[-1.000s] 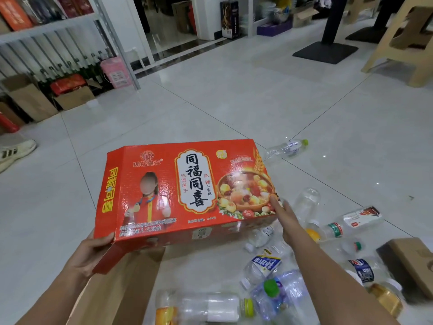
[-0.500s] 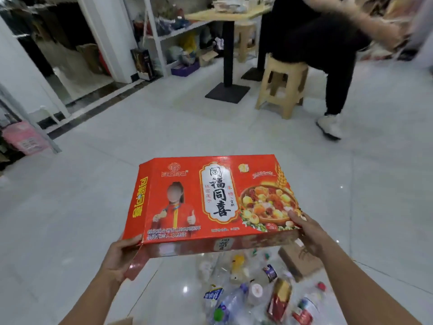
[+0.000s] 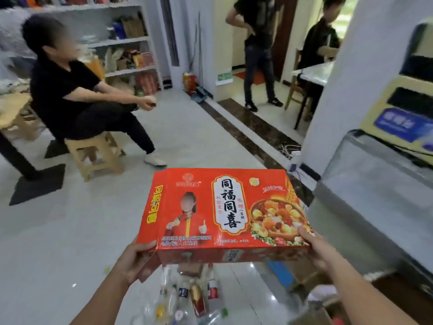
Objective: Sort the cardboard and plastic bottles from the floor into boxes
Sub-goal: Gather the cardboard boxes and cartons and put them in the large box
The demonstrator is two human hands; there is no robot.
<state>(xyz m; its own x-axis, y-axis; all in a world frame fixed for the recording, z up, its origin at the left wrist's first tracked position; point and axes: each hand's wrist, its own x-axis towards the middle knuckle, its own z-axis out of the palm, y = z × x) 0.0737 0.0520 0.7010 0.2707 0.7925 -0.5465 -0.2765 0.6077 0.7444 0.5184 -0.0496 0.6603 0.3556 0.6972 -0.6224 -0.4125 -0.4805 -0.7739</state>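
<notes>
Above the plastic bottles (image 3: pixel 187 299): red carton (image 3: pixel 225 207) held level, probably for carrying.
Left hand (image 3: pixel 133 256): fingers grasp its corner flap.
Right hand (image 3: pixel 316 249): fingers grasp the opposite end.

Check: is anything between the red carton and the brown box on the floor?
Nothing visible. The left hand and right hand hold the red carton in the air; the brown box lies just below its near right corner, partly hidden. The bottles lie to its left.
</notes>
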